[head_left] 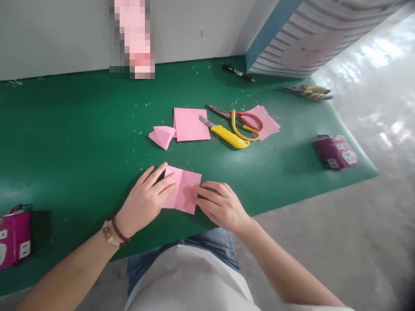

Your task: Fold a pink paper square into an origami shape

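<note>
A creased pink sheet point(185, 193) lies near the surface's point(97, 147) six-o'clock edge. At nine o'clock, the left hand point(142, 202) rests open on it; at three, the right hand point(222, 202) touches it, grip unclear. A folded pink piece point(163, 136) sits at eleven.

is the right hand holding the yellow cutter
No, the right hand touches the pink sheet; the yellow cutter lies on the table.

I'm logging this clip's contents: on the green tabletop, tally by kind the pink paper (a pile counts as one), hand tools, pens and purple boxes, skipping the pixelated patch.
Creased pink sheet: 1
Folded pink piece: 1
Pink paper piles: 2
Scissors: 1
Yellow knife: 1
Pliers: 1
Pen: 1
Purple boxes: 2
Total: 10
</note>
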Demonstrator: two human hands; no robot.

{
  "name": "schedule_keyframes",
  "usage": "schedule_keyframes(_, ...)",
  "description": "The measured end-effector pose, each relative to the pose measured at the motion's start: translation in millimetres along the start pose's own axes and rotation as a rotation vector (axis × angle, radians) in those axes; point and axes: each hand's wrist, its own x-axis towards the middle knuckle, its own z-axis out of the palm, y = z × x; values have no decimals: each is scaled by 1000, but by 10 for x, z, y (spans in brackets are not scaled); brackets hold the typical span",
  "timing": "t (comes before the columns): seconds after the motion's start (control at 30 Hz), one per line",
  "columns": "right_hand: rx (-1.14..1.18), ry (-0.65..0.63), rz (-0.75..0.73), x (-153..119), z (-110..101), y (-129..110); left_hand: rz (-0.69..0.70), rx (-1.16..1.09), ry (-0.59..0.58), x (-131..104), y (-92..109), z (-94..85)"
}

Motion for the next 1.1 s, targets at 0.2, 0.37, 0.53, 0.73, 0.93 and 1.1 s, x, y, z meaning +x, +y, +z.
schedule_keyframes(0.2,31,-35,-21,25,10,27,24,34,-60,-8,-19,2)
schedule_keyframes(0.37,20,-33,26,73,-4,25,174,-76,-118,-13,10,-109)
schedule_keyframes(0.53,176,-40,206,178,64,-58,128,-86,-39,-28,23,-71)
schedule_keyframes(0.73,276,-20,390,248,125,-120,159,-80,-6,-65,10,21)
schedule_keyframes(0.93,292,-17,391,260,126,-124,82,-161,-142,-21,64,-40)
schedule_keyframes(1.1,269,19,407,250,154,-135,42,-156,-131,-13,90,-38)
